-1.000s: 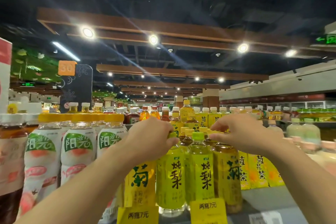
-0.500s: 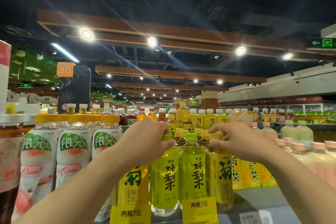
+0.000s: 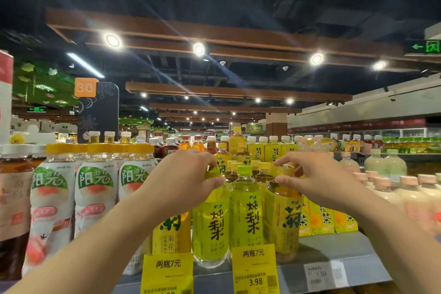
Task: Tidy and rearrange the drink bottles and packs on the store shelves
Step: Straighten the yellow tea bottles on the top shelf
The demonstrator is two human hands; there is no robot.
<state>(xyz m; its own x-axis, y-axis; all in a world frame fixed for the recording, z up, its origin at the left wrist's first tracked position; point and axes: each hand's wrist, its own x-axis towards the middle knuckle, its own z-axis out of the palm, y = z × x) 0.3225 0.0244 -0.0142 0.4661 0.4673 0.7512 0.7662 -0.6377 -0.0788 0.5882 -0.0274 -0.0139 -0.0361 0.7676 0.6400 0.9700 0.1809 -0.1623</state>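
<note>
Two green-capped pear drink bottles stand at the front of the top shelf. My left hand [image 3: 183, 181] grips the neck and cap of the left pear bottle [image 3: 211, 227]. The second pear bottle [image 3: 247, 212] stands free between my hands. My right hand [image 3: 317, 181] pinches the yellow cap of an amber chrysanthemum tea bottle [image 3: 284, 219] to its right. Another yellow-labelled tea bottle [image 3: 171, 236] stands partly hidden under my left wrist. Several more yellow-capped bottles stand in rows behind.
White peach drink bottles [image 3: 95, 188] with orange caps fill the shelf on the left. Yellow tea cartons [image 3: 321, 221] and pale pink-capped bottles [image 3: 412, 198] stand on the right. Yellow price tags [image 3: 254, 267] hang on the grey shelf edge [image 3: 358, 270].
Both hands have dropped slightly and closed around the bottle tops. The view has shifted a little nearer to the shelf.
</note>
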